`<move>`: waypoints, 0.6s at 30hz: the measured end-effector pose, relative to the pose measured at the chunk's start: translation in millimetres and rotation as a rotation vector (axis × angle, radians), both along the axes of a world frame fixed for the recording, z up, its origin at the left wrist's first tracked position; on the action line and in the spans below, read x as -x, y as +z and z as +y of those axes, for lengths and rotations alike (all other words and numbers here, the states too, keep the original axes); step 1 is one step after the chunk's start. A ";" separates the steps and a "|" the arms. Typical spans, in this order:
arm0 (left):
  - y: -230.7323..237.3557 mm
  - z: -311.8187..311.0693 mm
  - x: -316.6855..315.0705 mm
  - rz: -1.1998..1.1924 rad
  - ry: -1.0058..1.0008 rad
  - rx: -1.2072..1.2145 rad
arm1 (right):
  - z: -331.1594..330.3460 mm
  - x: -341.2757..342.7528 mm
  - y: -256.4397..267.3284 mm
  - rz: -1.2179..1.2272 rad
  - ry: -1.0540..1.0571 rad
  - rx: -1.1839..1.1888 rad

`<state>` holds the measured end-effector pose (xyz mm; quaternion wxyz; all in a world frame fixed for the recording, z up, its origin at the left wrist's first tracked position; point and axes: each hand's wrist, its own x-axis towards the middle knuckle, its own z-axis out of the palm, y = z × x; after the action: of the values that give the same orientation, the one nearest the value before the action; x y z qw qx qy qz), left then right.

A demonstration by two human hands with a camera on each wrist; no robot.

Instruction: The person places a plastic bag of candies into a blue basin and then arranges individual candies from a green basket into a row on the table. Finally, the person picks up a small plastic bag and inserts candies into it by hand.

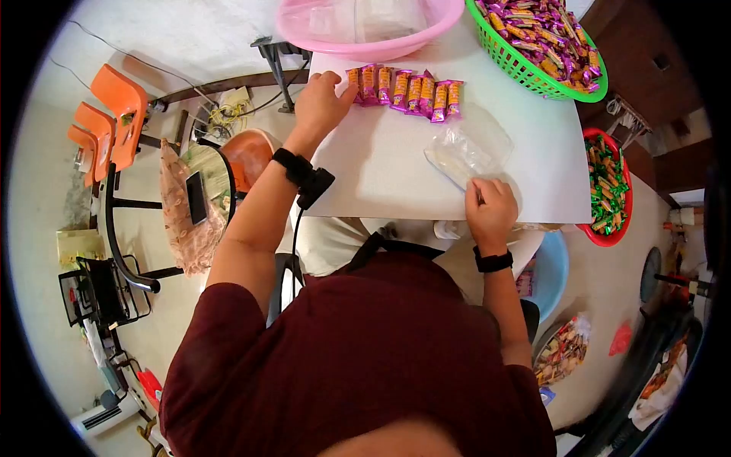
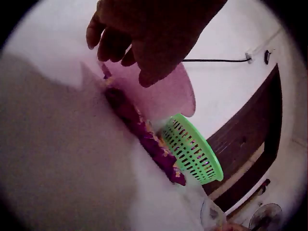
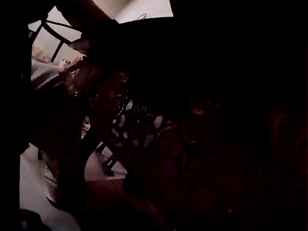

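Several purple-and-yellow wrapped snack bars (image 1: 400, 89) lie side by side in a row on the white table. At the row's left end is my left hand (image 1: 323, 103), fingers bent loosely and thumb close beside the first bar. In the left wrist view, that hand (image 2: 144, 36) hangs over the end of the row with its fingers and thumb apart. A clear plastic bag (image 1: 464, 148) lies flat below the row's right end. My right hand (image 1: 491, 212) has its fingers curled at the bag's near edge, pinching it. The right wrist view is too dark to show the hand.
A pink basin (image 1: 373, 50) holding clear bags stands at the table's back. Beside it, a green basket (image 1: 525, 68) is heaped with the same bars. A red basket (image 1: 626, 217) of green-wrapped snacks sits off the right edge. The table's front edge (image 1: 396, 218) is near my lap.
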<state>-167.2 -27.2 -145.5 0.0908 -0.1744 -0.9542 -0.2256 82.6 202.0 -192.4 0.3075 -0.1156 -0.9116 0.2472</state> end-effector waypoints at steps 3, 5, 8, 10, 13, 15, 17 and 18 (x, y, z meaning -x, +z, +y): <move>-7.4 -3.2 6.5 -0.093 0.058 0.072 | -2.3 -0.3 -0.4 0.034 -0.040 -0.004; -12.0 -2.0 6.8 -0.114 0.069 0.078 | -2.4 0.4 -1.3 0.096 -0.029 -0.015; -19.4 -2.9 15.0 -0.172 0.087 0.062 | -0.9 0.3 -2.3 0.117 0.002 -0.035; -19.7 -5.9 12.9 -0.147 0.102 0.045 | 0.0 -0.2 -0.5 0.119 0.014 -0.014; -17.3 -14.6 4.2 -0.042 0.011 -0.072 | -1.6 -0.9 1.8 0.102 -0.004 0.010; 0.2 -17.1 -19.7 -0.023 -0.083 -0.219 | -0.9 -0.1 0.4 0.127 0.002 -0.003; 16.3 -16.4 -55.5 -0.058 -0.296 -0.259 | -0.2 -0.7 0.3 0.137 0.014 -0.008; 27.2 -13.2 -75.6 -0.116 -0.399 -0.257 | -0.1 -1.4 1.6 0.136 0.020 -0.005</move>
<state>-91.6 -40.4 -118.3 0.0108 -0.3332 -0.8680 -0.3680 84.0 201.9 -190.8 0.3663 -0.0888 -0.8904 0.2552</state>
